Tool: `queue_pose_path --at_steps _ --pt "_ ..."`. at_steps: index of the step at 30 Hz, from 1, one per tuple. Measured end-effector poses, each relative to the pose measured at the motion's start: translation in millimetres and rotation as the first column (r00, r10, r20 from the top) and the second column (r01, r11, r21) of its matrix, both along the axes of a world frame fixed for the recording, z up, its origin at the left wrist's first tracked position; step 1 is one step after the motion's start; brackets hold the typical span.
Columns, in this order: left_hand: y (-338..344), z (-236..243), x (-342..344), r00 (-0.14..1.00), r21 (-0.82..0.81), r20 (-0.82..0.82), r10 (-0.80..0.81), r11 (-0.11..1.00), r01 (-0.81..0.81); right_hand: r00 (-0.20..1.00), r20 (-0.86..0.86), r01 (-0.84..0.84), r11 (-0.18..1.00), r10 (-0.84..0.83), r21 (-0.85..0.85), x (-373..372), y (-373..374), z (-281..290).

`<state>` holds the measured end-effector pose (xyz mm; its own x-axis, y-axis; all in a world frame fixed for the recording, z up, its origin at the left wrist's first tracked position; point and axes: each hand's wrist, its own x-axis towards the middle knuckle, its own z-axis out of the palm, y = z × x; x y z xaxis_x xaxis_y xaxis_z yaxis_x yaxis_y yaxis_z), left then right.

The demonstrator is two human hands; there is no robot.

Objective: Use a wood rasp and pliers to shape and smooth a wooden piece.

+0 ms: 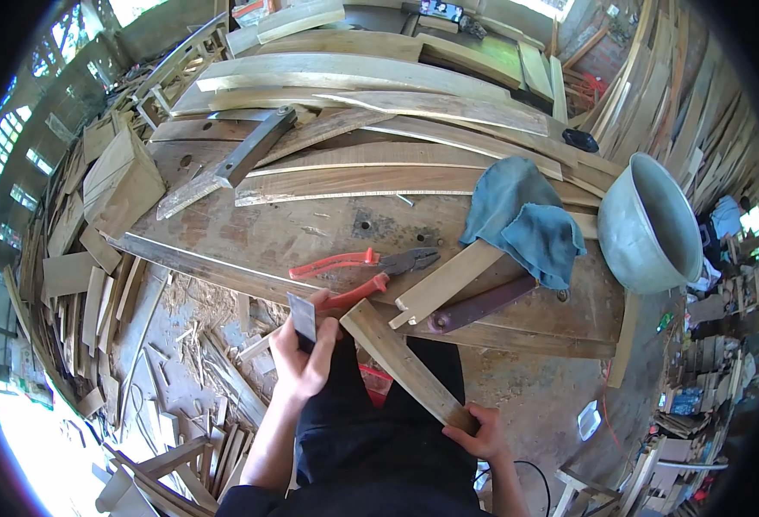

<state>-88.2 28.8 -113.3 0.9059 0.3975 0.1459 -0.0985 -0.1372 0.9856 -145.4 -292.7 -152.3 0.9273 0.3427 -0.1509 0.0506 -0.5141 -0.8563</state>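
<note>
My left hand (304, 360) is closed around a flat grey metal blade (301, 317), its squared end pointing up and away from me. What handle it may have is hidden in the fist. Fingers and thumb of my right hand (481, 433) grip the near end of a wooden strip (404, 365). The strip slants up to the left over my lap, its far end close to my left hand and the bench edge. Just beyond lie red-handled pliers (404, 261), jaws to the right. A blue cloth (517, 215) drapes over another wooden piece (455, 277).
Long boards (354, 73) are stacked across the back of the workbench (311, 226). A grey metal pot (629, 233) stands at its right end, tilted. A dark purple strip (481, 305) lies near the front edge. Offcuts and shavings (197, 300) litter the floor at left.
</note>
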Motion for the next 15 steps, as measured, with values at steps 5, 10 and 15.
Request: queue_pose_path --at_steps 5,10,15 --pt "5 8 12 0.990 0.460 0.100 0.096 0.878 -0.132 0.995 -0.100 0.003 1.000 -0.002 0.011 -10 -11 -5" --pt "20 16 27 0.963 0.569 0.138 0.230 0.778 -0.267 0.997 -0.080 0.001 1.000 -0.003 -0.020 -7 3 8" --pt "50 41 49 0.890 0.566 0.172 0.422 0.697 -0.440 0.990 -0.138 0.026 0.999 -0.032 -0.040 5 31 42"
